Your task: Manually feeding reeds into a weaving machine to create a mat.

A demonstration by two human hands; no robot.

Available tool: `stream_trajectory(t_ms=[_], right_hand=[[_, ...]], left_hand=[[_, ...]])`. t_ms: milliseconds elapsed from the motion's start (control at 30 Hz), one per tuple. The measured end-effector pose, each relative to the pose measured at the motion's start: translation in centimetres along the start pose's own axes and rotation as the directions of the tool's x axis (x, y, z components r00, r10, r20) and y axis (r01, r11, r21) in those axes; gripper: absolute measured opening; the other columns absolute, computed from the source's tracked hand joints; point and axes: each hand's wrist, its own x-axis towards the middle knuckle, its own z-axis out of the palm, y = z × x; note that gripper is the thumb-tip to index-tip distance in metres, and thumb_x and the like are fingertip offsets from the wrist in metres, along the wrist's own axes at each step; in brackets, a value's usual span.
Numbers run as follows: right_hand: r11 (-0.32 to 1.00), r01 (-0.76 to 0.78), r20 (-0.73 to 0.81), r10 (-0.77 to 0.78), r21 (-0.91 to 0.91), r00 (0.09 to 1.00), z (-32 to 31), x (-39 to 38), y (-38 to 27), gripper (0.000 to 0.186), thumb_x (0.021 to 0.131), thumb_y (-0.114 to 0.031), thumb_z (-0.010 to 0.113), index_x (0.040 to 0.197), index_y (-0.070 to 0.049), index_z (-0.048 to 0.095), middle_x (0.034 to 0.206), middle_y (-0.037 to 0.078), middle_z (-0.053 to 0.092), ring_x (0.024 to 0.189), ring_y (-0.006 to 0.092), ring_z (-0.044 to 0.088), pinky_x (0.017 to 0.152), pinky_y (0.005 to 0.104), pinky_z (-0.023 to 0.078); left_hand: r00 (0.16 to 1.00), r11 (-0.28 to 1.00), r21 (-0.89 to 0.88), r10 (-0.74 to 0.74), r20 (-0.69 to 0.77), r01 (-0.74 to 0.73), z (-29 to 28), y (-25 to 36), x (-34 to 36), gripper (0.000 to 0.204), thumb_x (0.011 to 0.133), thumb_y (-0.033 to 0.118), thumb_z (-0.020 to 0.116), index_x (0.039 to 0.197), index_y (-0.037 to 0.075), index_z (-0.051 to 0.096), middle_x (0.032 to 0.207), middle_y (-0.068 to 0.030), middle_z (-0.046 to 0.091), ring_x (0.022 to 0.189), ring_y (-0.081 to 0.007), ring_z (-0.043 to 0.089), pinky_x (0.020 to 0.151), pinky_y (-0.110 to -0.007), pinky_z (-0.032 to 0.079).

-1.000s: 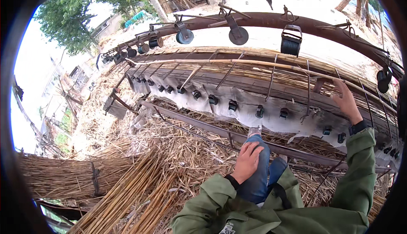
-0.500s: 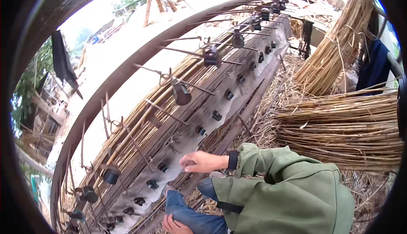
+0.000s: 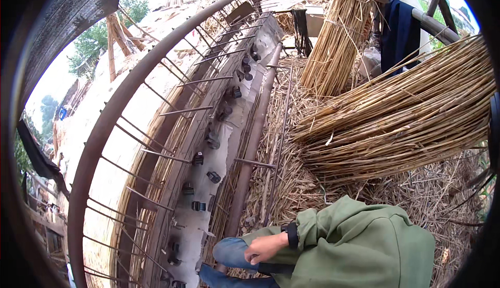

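Filling most of the view, a long weaving frame (image 3: 172, 147) of rusty bars and dark weights now runs diagonally, where 1 second ago it lay across the top with the right hand on it. A big reed bundle (image 3: 401, 116) lies just beside the straw-strewn floor (image 3: 291, 184). The right hand (image 3: 265, 247), off the frame, rests loosely curled and empty over a knee; the left hand is out of sight.

Right hand (image 3: 266, 247) — loosely curled, empty

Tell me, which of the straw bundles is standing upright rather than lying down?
The upright bundle at the top, beside the dark blue cloth. The big bundle on the right lies sideways.
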Motion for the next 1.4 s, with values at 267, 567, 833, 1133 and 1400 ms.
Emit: stream_trajectory(t_ms=[267,567,833,1133,1400], right_hand=[[0.998,0.062,0.011,-0.063,0.025,0.998,1.3,1.7,0.9,0.021,0.08,-0.02,0.057,0.092,-0.003,0.059,0.083,0.014,0.063,0.079,0.0311,0.06,0.07,0.0391,0.046],[0.994,0.099,0.056,-0.102,0.05,0.993,3.1,1.2,0.1,0.019,0.08,-0.018,0.057,0.09,-0.002,0.059,0.081,0.014,0.063,0.077,0.0316,0.059,0.068,0.0402,0.046],[0.994,0.105,0.038,-0.106,0.021,0.994,2.2,1.2,-1.4,0.02,0.079,-0.02,0.058,0.089,-0.002,0.058,0.079,0.015,0.061,0.076,0.033,0.058,0.065,0.0418,0.045],[0.992,-0.087,-0.349,0.115,0.095,0.93,-3.2,-4.9,3.3,0.03,0.079,-0.02,0.056,0.1,0.0,0.058,0.091,0.016,0.063,0.085,0.031,0.059,0.076,0.0377,0.046],[0.746,0.005,-0.729,0.652,0.666,-0.208,-15.6,-31.2,8.3,0.042,0.082,-0.028,0.061,0.114,-0.004,0.048,0.11,0.008,0.053,0.097,0.0157,0.05,0.091,0.0316,0.035]], left_hand=[[0.989,0.994,-0.094,-0.063,-0.133,0.051,-5.3,-2.8,4.1,0.047,0.085,0.033,0.056,0.115,-0.002,0.051,0.108,-0.0275,0.055,0.102,-0.0416,0.05,0.089,-0.044,0.039],[0.994,0.99,-0.084,-0.11,0.013,0.111,-6.6,-0.8,4.5,0.044,0.086,0.042,0.049,0.102,0.003,0.062,0.091,-0.0206,0.063,0.083,-0.0393,0.058,0.071,-0.043,0.045],[0.985,0.99,0.022,-0.138,-0.107,0.141,-9.5,1.1,1.8,0.044,0.088,0.04,0.046,0.098,0.001,0.064,0.089,-0.0228,0.062,0.08,-0.0401,0.059,0.07,-0.043,0.046],[0.991,0.989,0.079,-0.124,-0.055,0.129,-10.8,3.0,1.5,0.038,0.09,0.033,0.045,0.093,0.0,0.063,0.087,-0.0215,0.062,0.078,-0.04,0.058,0.067,-0.044,0.045],[0.996,0.987,0.146,-0.059,-0.073,0.069,-11.6,3.3,1.2,0.033,0.089,0.03,0.05,0.098,0.002,0.063,0.089,-0.0186,0.063,0.077,-0.0366,0.059,0.068,-0.04,0.046]])
